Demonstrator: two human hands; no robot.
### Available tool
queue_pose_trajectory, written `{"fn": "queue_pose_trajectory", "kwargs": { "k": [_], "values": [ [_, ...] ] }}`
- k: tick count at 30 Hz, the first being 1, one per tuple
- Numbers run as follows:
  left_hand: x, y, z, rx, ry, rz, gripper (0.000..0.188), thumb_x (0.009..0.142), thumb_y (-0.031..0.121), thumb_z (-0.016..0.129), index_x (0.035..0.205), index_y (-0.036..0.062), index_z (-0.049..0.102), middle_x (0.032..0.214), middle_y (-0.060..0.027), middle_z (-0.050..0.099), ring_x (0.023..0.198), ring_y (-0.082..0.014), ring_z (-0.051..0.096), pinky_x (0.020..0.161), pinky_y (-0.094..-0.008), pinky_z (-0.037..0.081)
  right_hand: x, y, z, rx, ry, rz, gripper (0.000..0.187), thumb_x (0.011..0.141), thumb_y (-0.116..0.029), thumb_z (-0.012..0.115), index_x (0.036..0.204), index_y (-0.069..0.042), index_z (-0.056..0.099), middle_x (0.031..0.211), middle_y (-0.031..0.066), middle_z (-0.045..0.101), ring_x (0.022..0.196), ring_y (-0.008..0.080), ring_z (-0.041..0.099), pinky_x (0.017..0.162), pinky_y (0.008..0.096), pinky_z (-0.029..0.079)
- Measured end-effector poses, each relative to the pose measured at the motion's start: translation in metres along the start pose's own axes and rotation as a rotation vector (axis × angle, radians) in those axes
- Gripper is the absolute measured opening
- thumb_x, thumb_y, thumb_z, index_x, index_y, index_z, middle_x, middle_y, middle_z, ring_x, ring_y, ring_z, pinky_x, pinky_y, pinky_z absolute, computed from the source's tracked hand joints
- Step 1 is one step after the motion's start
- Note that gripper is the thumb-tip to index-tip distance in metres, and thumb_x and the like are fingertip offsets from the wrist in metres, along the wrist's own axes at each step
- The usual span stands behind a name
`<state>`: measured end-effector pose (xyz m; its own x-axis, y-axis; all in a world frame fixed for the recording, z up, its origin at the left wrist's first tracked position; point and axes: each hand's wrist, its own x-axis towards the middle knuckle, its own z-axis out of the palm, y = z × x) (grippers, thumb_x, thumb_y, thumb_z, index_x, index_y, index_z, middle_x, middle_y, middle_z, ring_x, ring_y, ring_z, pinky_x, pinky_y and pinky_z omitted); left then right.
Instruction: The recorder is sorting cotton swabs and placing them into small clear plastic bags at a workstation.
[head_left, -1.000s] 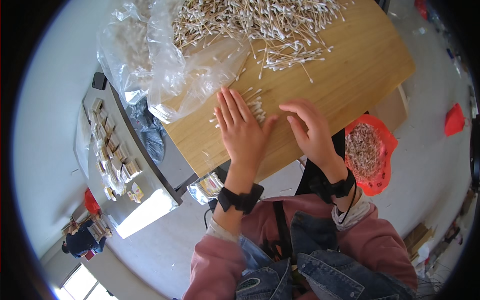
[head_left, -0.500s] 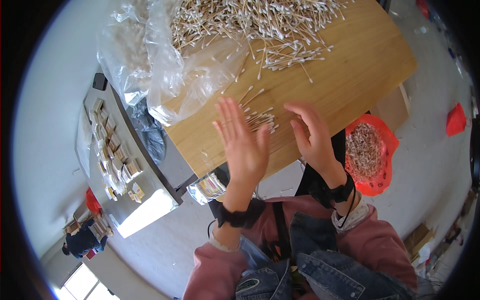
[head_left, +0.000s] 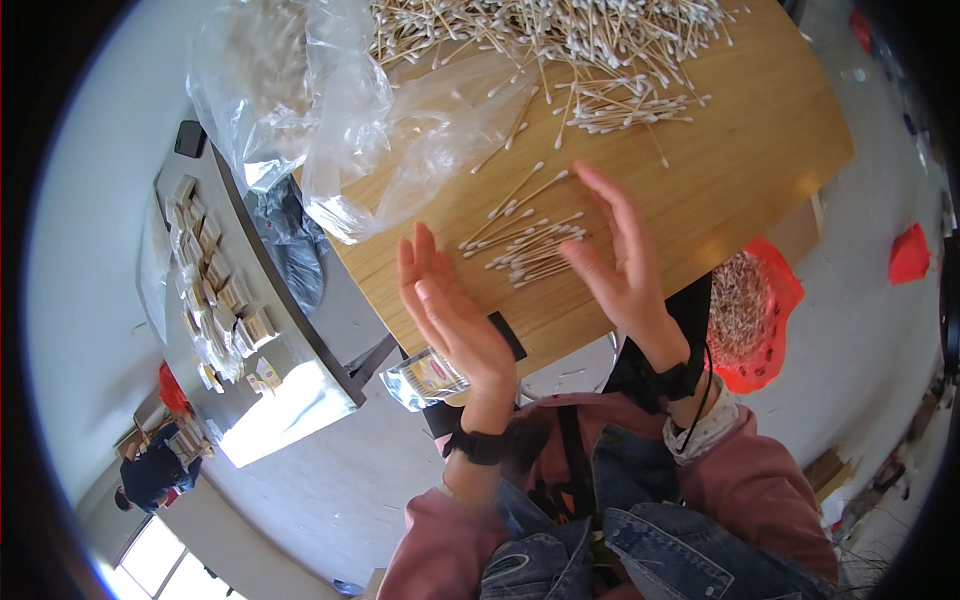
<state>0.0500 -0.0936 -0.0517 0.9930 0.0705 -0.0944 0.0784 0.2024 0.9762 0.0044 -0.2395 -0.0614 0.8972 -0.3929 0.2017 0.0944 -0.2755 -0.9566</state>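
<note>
Two bare hands hover, open and empty, on either side of a small bunch of cotton swabs [head_left: 525, 250] lying on a wooden table [head_left: 740, 170]. The left hand [head_left: 450, 315] stands edge-up, fingers together, just left of the bunch and over the table's near edge. The right hand [head_left: 620, 265] is spread flat, palm facing the bunch, just right of it. The wood between the hands holds only this bunch and a few stray swabs. Beyond the bunch, far across the table, lies one large heap of swabs [head_left: 560, 30], too many to count. Left of the bunch, one crumpled clear plastic bag [head_left: 340, 130] overhangs the table edge. Right of the bunch, below the table's edge, sits one red bag [head_left: 760, 310].
</note>
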Motion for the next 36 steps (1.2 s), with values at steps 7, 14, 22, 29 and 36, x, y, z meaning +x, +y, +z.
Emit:
{"fn": "queue_pose_trajectory", "kwargs": {
  "k": [7,14,22,29,36],
  "values": [
    [-0.011,-0.008,0.027,-0.099,0.006,0.003,0.056,0.108,0.037,0.036,0.151,0.0021,0.031,0.157,-0.0214,0.033,0.149,-0.0298,0.028,0.123,-0.0437,0.016,-0.006,-0.007,0.023,0.43,0.151,0.127,0.058,0.104,-0.029,0.053,0.147,0.005,0.036,0.153,0.0178,0.038,0.145,0.0262,0.033,0.121,0.0403,0.023],
    [-0.011,-0.003,0.027,-0.144,-0.019,-0.001,0.056,0.108,0.038,0.036,0.149,0.0,0.032,0.156,-0.0228,0.034,0.148,-0.0292,0.03,0.123,-0.0414,0.017,-0.005,-0.005,0.028,0.551,0.176,0.111,0.054,0.105,-0.029,0.052,0.146,0.004,0.04,0.15,0.0164,0.042,0.141,0.0247,0.038,0.119,0.0403,0.027],
    [-0.008,0.024,-0.015,0.835,-0.371,0.23,0.015,0.082,0.004,0.075,0.093,0.0037,0.065,0.101,-0.01,0.058,0.095,-0.0276,0.053,0.083,-0.04,0.044,-0.012,-0.016,-0.01,-0.178,0.018,-0.052,0.032,0.085,0.005,0.066,0.116,-0.003,0.064,0.112,0.0125,0.064,0.106,0.0305,0.059,0.092,0.0393,0.047],
    [0.004,0.021,-0.014,0.998,-0.555,0.332,0.013,0.082,0.005,0.073,0.091,0.0037,0.064,0.096,-0.0123,0.054,0.093,-0.0335,0.052,0.081,-0.0425,0.043,-0.019,-0.014,-0.005,-0.354,-0.064,-0.095,0.027,0.078,0.004,0.069,0.102,-0.008,0.066,0.096,0.0075,0.06,0.089,0.0287,0.059,0.077,0.0409,0.045],
    [0.0,0.039,-0.015,1.068,-0.588,0.459,0.014,0.082,0.003,0.074,0.088,0.0008,0.062,0.089,-0.0124,0.059,0.084,-0.0302,0.058,0.077,-0.0391,0.047,-0.017,-0.023,-0.009,-0.48,-0.123,-0.276,0.028,0.072,0.0,0.071,0.099,-0.009,0.068,0.099,0.0034,0.062,0.092,0.0258,0.06,0.082,0.0405,0.047]
  ]
}}
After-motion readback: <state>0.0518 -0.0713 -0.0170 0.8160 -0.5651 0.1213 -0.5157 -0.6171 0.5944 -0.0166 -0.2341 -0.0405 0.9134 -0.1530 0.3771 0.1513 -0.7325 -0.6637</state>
